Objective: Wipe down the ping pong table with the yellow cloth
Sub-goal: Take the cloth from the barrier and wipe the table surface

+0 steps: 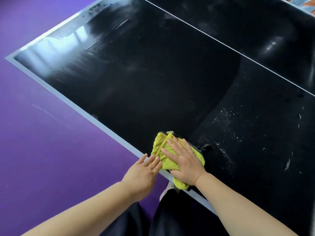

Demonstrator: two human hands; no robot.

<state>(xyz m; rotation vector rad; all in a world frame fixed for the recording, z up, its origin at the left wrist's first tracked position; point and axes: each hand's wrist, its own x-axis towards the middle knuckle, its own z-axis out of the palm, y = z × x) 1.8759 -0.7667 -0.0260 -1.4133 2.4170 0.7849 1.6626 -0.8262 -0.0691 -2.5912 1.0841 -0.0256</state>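
The black ping pong table [153,79] fills the upper right, with a white border line along its near edge and a thin white centre line. The yellow cloth [160,147] lies crumpled at the near edge, part of it hanging over. My right hand [184,160] presses flat on the cloth with fingers spread. My left hand [144,169] hovers just off the table edge, fingers straight, fingertips touching the cloth's left side. White specks and droplets [226,116] dot the surface to the right of the cloth.
Purple floor [42,133] spreads to the left and below the table. My dark trousers and a shoe [167,189] show under the near edge. Pale streaks and window glare cover the table's far left corner [42,53].
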